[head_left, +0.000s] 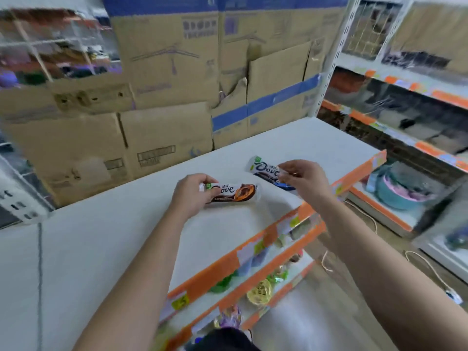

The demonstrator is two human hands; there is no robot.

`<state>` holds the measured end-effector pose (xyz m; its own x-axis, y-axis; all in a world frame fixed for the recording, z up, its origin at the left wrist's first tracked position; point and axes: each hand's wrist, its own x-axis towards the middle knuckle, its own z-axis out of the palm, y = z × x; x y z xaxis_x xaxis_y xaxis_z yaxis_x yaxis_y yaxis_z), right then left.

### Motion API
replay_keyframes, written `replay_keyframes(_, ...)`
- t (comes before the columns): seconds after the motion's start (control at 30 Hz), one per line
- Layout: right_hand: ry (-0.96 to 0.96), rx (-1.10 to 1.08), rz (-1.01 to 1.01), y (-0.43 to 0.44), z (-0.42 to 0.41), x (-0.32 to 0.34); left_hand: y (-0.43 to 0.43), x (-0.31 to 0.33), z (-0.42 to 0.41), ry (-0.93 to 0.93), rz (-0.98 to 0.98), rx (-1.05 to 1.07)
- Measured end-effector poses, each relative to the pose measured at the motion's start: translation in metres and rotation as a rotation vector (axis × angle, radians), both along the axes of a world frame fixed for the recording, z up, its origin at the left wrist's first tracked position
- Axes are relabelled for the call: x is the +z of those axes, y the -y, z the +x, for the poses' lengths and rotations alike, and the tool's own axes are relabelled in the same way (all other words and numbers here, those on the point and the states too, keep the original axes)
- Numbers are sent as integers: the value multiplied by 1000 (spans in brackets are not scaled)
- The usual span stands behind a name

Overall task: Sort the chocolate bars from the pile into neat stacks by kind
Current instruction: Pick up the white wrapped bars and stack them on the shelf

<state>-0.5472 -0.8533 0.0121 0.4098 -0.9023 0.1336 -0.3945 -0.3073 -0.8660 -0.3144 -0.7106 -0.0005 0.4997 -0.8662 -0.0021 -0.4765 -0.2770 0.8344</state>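
Note:
Two Dove chocolate bars lie on the white shelf top (106, 249). The brown-and-orange bar (235, 193) is near the middle, and my left hand (192, 196) grips its left end. The white-and-blue bar (266, 171) sits further right and back, apparently on top of another dark bar of the same kind. My right hand (304, 178) pinches its right end between thumb and fingers. Both bars rest flat, a hand's width apart.
Stacked cardboard boxes (164, 97) wall off the back of the shelf top. An orange price strip (253, 249) runs along the front edge, with small goods on shelves below. More racks (405, 110) stand to the right across an aisle.

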Motion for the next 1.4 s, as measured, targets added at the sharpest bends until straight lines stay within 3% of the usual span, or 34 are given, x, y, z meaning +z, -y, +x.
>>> replay_keyframes(0.37, -83, 65, -38, 164, -21, -5, 127, 1, -26, 35, 44, 85)
replay_keyframes(0.73, -161, 355, -88, 295, -3, -14, 190, -9, -84, 105, 66, 357)
replay_keyframes(0.93, -194, 502, -144, 324, 32, -20, 200, -11, -93, 116, 75, 451)
replay_keyframes(1.4, -156, 426, -581, 338, 71, -48, 216, -8, -83, 137, 48, 474)
